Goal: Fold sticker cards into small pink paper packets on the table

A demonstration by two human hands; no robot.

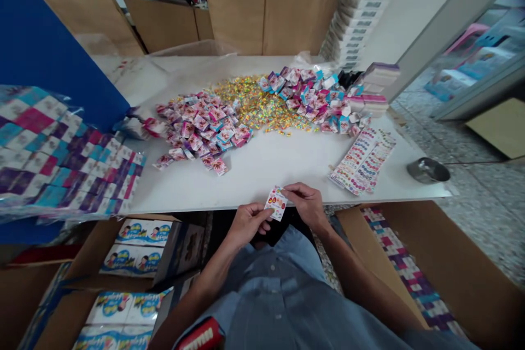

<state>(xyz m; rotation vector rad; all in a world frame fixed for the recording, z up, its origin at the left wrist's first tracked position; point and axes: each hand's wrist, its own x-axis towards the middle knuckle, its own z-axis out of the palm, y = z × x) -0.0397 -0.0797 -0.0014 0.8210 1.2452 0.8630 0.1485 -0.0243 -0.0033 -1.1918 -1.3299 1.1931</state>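
Note:
Between my two hands, just over the table's front edge, is a small white sticker sheet (276, 203) printed with colourful round pictures. My left hand (251, 220) pinches its lower left side between thumb and fingers. At its upper right corner, the thumb and forefinger of my right hand (307, 202) close on it. Strips of similar stickers (363, 161) lie in a stack on the table to the right. Beyond my hands, a heap of small printed boxes (200, 126) sits left of a pile of small yellow wrapped pieces (262, 104).
More small boxes (307, 93) are heaped at the back right. A metal bowl (428, 170) stands near the table's right end. A plastic-wrapped block of boxes (61, 153) is at the left. Open cartons (164, 251) flank me below the white table (180, 194).

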